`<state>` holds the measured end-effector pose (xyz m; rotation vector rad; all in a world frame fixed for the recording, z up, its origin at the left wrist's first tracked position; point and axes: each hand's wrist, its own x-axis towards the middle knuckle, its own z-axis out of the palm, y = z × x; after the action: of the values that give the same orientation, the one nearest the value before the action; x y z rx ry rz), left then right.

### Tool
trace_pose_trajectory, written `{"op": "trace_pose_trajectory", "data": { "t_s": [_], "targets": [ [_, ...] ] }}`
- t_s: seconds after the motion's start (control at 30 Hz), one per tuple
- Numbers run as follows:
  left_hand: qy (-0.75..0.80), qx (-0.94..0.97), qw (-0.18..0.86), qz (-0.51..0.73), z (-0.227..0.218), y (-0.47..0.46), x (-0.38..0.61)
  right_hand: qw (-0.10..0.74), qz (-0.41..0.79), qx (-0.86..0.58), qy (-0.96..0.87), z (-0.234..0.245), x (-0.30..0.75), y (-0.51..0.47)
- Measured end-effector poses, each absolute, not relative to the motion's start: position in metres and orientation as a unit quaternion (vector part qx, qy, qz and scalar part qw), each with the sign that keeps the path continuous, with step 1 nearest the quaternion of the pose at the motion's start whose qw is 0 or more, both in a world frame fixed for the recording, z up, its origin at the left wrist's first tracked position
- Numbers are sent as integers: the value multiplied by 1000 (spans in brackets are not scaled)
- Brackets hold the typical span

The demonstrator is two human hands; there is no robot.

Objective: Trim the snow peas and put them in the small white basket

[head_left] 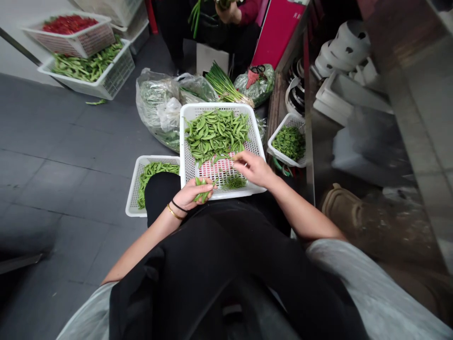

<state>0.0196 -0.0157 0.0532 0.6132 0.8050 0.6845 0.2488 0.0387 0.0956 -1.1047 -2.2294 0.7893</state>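
On my lap rests a white plastic basket (183,141) with a heap of green pea pods (217,132) filling its far part. Several snap pea pods (202,189) are gripped in my left hand (191,192) over the basket's near left corner. My right hand (255,169) is over the right side, thumb and fingertips pinched together at the near edge of the heap. Whatever is between those fingertips is too small to make out. A small pile of green trimmings (234,182) lies below my right hand, on the basket's slotted bottom.
A lower white basket (132,200) of pods stands left of my knee. Ahead are plastic bags of greens (155,104), scallions (226,85) and red-handled scissors (253,75). A basket of leafy greens (289,141) is at right. Another person's hand (229,12) holds greens opposite.
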Motion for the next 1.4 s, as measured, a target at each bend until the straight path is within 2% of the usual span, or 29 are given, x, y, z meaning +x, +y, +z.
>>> {"op": "trace_pose_trajectory", "data": {
  "t_s": [0.1, 0.17, 0.23, 0.33, 0.47, 0.53, 0.6, 0.63, 0.7, 0.77, 0.8, 0.87, 0.93, 1.07, 1.17, 1.27, 1.33, 1.4],
  "targets": [
    [400, 315, 809, 293, 55, -14, 21, 139, 161, -309, -927, 92, 228, 25],
    [432, 396, 761, 279, 60, -12, 21, 72, 143, -257, -953, 86, 219, 21],
    [451, 527, 667, 271, 68, -10, 19, 53, 178, -226, -956, 80, 216, 23],
    [441, 672, 523, 283, 79, -12, 19, 124, 316, -237, -910, 75, 213, 27],
    [490, 624, 453, 406, 80, -19, 30, 283, 541, -367, -702, 71, 199, 24],
    [512, 536, 461, 488, 76, -17, 32, 317, 594, -406, -619, 68, 197, 24],
    [514, 434, 469, 572, 71, -7, 26, 292, 592, -417, -625, 62, 205, 31],
    [507, 383, 472, 612, 70, -1, 20, 246, 578, -412, -660, 58, 212, 37],
    [477, 294, 500, 660, 66, 13, 5, 97, 522, -390, -752, 49, 227, 54],
    [439, 233, 586, 639, 62, 21, -8, -51, 416, -389, -820, 37, 234, 74],
    [420, 209, 633, 615, 59, 23, -12, -98, 349, -402, -841, 29, 233, 84],
    [386, 174, 707, 567, 54, 20, -15, -132, 218, -430, -866, 11, 221, 102],
    [362, 157, 747, 535, 49, 14, -11, -147, 139, -435, -877, -6, 203, 116],
    [333, 170, 789, 488, 45, 5, -3, -172, 122, -420, -882, -25, 181, 132],
    [340, 175, 805, 453, 41, 5, 0, -127, 129, -437, -881, -18, 192, 130],
    [387, 159, 808, 414, 32, 7, 7, 38, 175, -456, -872, 2, 210, 108],
    [413, 148, 811, 387, 27, 7, 16, 154, 213, -422, -868, 15, 215, 83],
    [413, 154, 816, 374, 25, 5, 25, 228, 234, -373, -868, 25, 215, 55]
  ]
}}
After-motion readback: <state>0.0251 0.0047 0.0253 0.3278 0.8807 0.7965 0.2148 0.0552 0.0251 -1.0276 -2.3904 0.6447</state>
